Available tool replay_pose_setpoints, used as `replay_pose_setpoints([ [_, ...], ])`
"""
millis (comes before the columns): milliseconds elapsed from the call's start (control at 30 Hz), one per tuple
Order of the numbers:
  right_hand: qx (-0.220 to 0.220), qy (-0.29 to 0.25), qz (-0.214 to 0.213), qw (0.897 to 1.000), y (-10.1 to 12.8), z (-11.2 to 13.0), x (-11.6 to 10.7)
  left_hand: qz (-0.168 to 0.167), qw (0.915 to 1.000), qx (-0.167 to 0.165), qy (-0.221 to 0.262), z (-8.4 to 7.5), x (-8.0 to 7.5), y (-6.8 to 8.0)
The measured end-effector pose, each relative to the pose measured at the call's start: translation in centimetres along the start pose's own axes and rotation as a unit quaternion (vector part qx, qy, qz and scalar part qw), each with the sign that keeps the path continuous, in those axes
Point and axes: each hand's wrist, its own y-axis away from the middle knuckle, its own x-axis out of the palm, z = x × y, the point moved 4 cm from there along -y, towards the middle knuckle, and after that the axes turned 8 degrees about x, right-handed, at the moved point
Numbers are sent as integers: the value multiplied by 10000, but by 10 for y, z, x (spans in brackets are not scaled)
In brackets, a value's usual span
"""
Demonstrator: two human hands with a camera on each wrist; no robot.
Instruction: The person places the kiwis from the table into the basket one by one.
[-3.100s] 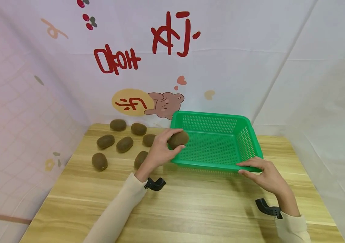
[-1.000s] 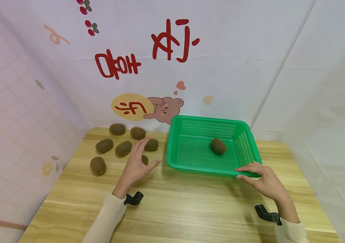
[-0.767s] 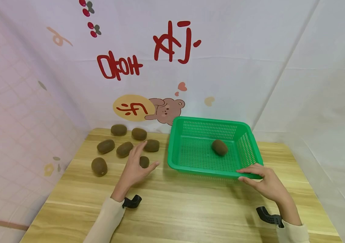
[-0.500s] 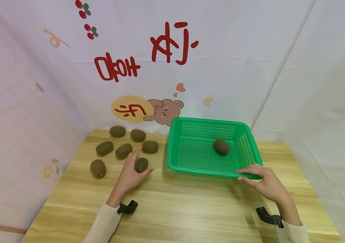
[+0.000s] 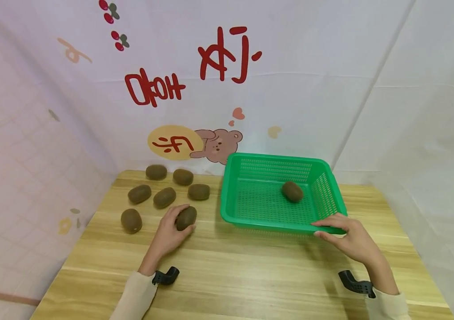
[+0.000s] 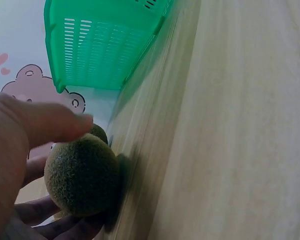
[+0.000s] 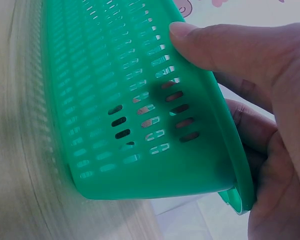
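Observation:
My left hand (image 5: 169, 232) is around a brown, fuzzy kiwi (image 5: 186, 218) on the table, thumb on the near side and fingers on the far side. Close up in the left wrist view, the thumb lies along the top of this kiwi (image 6: 82, 175) while the fingers curl behind it. With my right hand (image 5: 351, 238) I pinch the near right corner of a green plastic basket (image 5: 267, 225). The right wrist view has the thumb outside the basket wall (image 7: 135, 165) and the fingers over the rim. Inside the basket lies one kiwi (image 5: 292, 191).
Several more kiwis lie loosely grouped at the back left, among them one kiwi (image 5: 199, 192) between my left hand and the wall and another kiwi (image 5: 131, 221) farthest left. A printed cloth wall (image 5: 299, 89) rises behind the wooden table (image 5: 251, 275).
The kiwi my left hand held earlier now lies in the basket, where it rolled slightly right. My left hand has moved left and down onto another kiwi and closed around it. The right hand stays.

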Motion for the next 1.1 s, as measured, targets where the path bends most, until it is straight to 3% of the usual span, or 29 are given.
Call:
replay_pose_setpoints([
  [533, 130, -51, -9, 9999, -1, -4, 3, -185, 9998, 61, 81, 4, 1, -1],
  [1100, 42, -62, -30, 10000, -2, -3, 2, -173, 9984, -171, 501, -12, -3, -8],
])
